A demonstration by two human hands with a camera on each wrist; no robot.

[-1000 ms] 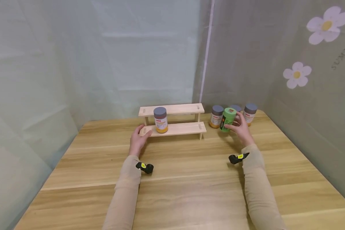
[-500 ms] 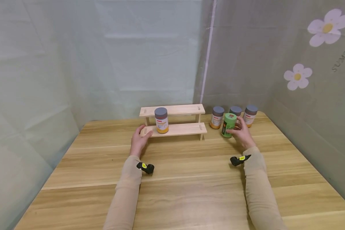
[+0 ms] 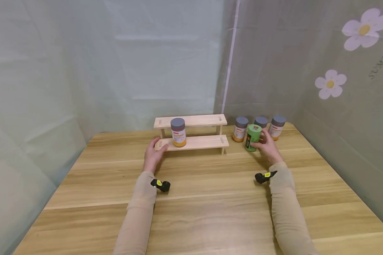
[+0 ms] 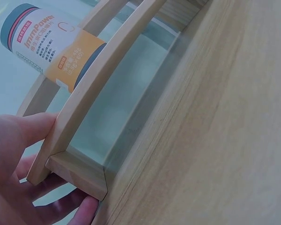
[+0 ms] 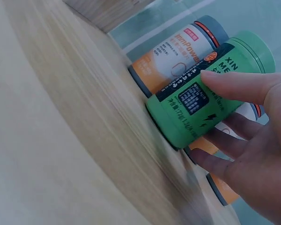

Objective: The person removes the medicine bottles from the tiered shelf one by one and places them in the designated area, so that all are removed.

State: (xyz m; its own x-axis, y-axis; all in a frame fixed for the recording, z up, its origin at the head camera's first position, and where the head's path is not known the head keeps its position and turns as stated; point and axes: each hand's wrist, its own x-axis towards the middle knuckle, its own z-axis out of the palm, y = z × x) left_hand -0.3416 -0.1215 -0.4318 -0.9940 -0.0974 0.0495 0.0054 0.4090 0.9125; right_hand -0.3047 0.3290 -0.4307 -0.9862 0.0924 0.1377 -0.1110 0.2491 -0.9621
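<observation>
My left hand [image 3: 152, 156] grips the left end of a two-step wooden display rack [image 3: 204, 142], thumb at the lower step's front edge and fingers underneath, as the left wrist view shows. On that lower step stands a grey-capped supplement bottle [image 4: 54, 44] with a white and orange label. At the right, my right hand [image 3: 269, 146] holds a green supplement bottle [image 5: 196, 112] between thumb and fingers. It is upright, its base close to the tabletop, and it stands before the other bottles. Part of its right side is hidden by the fingers.
Behind the green bottle several grey-capped bottles stand in a row: a left one [image 3: 240, 129], a partly hidden middle one [image 3: 261, 122] and a right one [image 3: 276, 128]. The wooden table [image 3: 204, 212] meets hanging cloth [image 3: 166, 56] at the back and sides.
My right hand has brought the green bottle toward me, out in front of the grey-capped row, mostly in the first half second. The left hand keeps its grip on the rack.
</observation>
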